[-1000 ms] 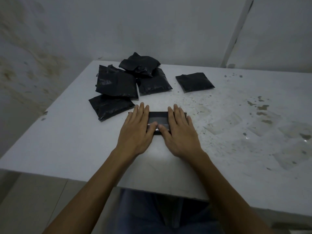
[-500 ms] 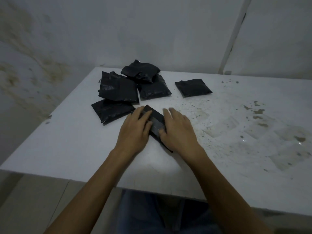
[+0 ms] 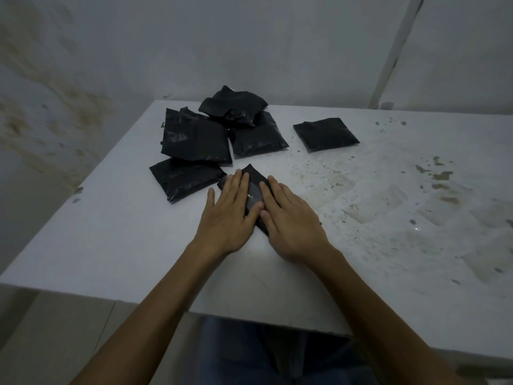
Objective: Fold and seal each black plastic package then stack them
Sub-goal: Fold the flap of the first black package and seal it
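Note:
A small folded black plastic package [image 3: 254,187] lies on the white table [image 3: 111,240], turned so one corner points away from me. My left hand [image 3: 229,215] and my right hand [image 3: 288,218] press flat on it, fingers extended, covering most of it. A shiny strip shows between my hands. Behind and to the left is a loose pile of several black packages [image 3: 211,134]. One more black package [image 3: 326,134] lies alone at the back right.
A stained grey wall stands behind the table, with a white pipe [image 3: 394,51] at the right. The table's right half carries dirt spots and stains [image 3: 438,176]. My lap shows below the near table edge.
The package under my hands has turned from lying crosswise to a diagonal, corner-away position. Both hands stayed flat on it and turned with it.

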